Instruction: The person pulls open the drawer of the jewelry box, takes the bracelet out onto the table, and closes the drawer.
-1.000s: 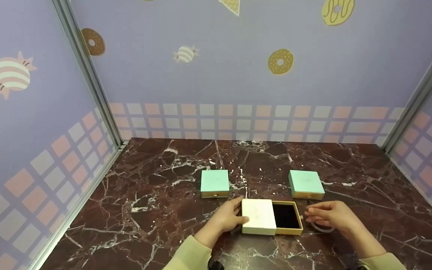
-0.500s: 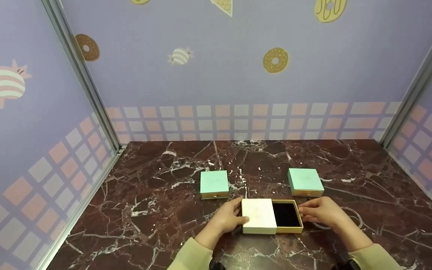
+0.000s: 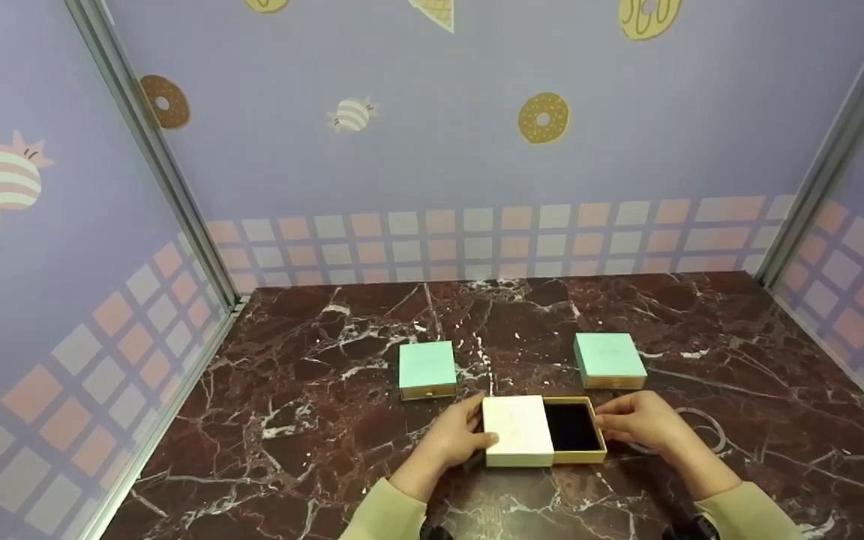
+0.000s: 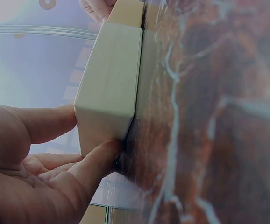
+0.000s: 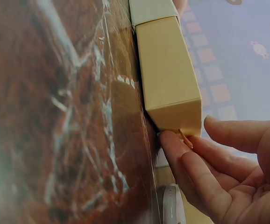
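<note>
A cream drawer box (image 3: 516,431) lies on the marble tabletop, its gold inner drawer (image 3: 580,457) pulled partway out to the right. The drawer shows a black lining. My left hand (image 3: 453,433) grips the sleeve's left end, thumb at the top edge and fingers against the end face in the left wrist view. My right hand (image 3: 649,424) is at the drawer's outer end. In the right wrist view its fingertips (image 5: 170,140) touch the end face beside a small pull tab (image 5: 186,139), while the thumb stands apart. A pale bangle (image 3: 711,429) lies partly hidden behind the right wrist.
Two mint-green boxes with gold drawer fronts stand farther back, one at left (image 3: 427,367) and one at right (image 3: 610,358). Purple patterned panels (image 3: 432,165) enclose the tabletop (image 3: 289,390) at the back and both sides.
My right hand has moved left to the drawer's end and shows more of the bangle behind it. The left hand keeps its hold, and the drawer stays about equally far out.
</note>
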Demonstrator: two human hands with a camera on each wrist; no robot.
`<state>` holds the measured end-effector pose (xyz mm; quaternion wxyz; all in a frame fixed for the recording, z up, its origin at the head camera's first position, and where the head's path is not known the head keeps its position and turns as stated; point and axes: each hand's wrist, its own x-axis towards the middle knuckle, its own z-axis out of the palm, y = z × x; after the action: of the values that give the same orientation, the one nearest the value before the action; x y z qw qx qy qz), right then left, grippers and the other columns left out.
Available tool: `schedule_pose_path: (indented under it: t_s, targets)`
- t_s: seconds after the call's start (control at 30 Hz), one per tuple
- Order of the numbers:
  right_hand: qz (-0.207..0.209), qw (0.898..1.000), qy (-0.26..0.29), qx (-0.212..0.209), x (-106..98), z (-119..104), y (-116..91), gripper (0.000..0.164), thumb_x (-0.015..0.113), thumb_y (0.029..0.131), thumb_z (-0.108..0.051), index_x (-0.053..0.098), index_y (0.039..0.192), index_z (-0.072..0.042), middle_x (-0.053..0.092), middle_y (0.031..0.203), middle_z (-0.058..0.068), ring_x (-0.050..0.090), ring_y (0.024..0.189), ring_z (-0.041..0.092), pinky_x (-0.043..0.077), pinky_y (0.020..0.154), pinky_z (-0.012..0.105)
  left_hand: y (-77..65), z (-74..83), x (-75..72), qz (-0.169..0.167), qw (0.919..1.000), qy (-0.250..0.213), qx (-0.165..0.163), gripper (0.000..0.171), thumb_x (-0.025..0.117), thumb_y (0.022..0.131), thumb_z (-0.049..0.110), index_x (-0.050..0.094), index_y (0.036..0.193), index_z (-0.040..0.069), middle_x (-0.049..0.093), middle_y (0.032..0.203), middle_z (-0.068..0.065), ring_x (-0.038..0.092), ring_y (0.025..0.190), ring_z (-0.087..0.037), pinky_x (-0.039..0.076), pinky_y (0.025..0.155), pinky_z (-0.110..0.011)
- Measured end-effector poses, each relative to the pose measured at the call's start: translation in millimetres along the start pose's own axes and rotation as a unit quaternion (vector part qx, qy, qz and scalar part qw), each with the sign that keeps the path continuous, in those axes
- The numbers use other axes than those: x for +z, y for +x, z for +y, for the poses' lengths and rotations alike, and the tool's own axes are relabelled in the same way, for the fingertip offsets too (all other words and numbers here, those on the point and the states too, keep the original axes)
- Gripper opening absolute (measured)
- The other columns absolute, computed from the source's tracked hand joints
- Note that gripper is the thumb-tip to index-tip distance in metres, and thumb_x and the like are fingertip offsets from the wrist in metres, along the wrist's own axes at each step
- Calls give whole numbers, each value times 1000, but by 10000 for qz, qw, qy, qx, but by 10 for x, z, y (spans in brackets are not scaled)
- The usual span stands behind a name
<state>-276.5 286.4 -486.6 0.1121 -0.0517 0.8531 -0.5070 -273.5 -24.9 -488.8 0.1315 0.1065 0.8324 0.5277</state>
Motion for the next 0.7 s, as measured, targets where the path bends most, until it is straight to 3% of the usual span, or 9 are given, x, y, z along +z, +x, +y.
schedule_pose_path:
  t_s: [0.4,0.7]
  targets:
    - [253,9994,-239,58,7,7,16,30,73,93,-8,72,111,16,78,98,19,71,76,10,62,67,20,-6,8,14,6,10000,-20,28,77,74,91,-1,34,157,-7,35,161,-32,44,145,-47,46,117,-51]
    - [220,9997,40,29,46,15,17,31,73,93,-7,70,110,18,78,94,15,71,77,9,63,68,21,2,11,-8,-40,10000,-85,28,77,73,91,-3,32,156,-10,32,162,-33,40,147,-46,44,119,-50]
